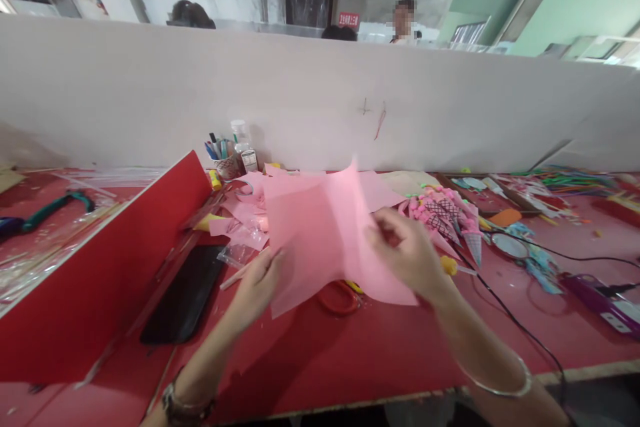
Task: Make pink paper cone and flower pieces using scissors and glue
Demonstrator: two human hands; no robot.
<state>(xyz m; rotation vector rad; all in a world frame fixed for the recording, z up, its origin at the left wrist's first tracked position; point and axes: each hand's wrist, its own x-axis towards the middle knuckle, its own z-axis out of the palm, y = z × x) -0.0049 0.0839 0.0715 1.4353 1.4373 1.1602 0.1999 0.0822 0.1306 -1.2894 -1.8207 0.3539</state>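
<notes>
A large sheet of pink paper [315,233] hangs above the red tabletop, bent along an upright crease right of its middle. My left hand [263,273] is closed on its left edge, thumb on the near side. At the right edge my right hand [405,250] has its fingers curled against the paper; motion blurs the fingertips. Under the sheet's lower edge, red-handled scissors [339,298] lie partly hidden. More pink paper pieces [243,213] lie behind and to the left of the sheet.
A black phone [185,293] and a red upright board [110,260] are at left. A pen cup [226,165] stands by the white partition [300,100]. Pink cone-shaped crafts [445,213], a cable [515,320] and a purple device [603,300] lie at right. People are beyond the partition.
</notes>
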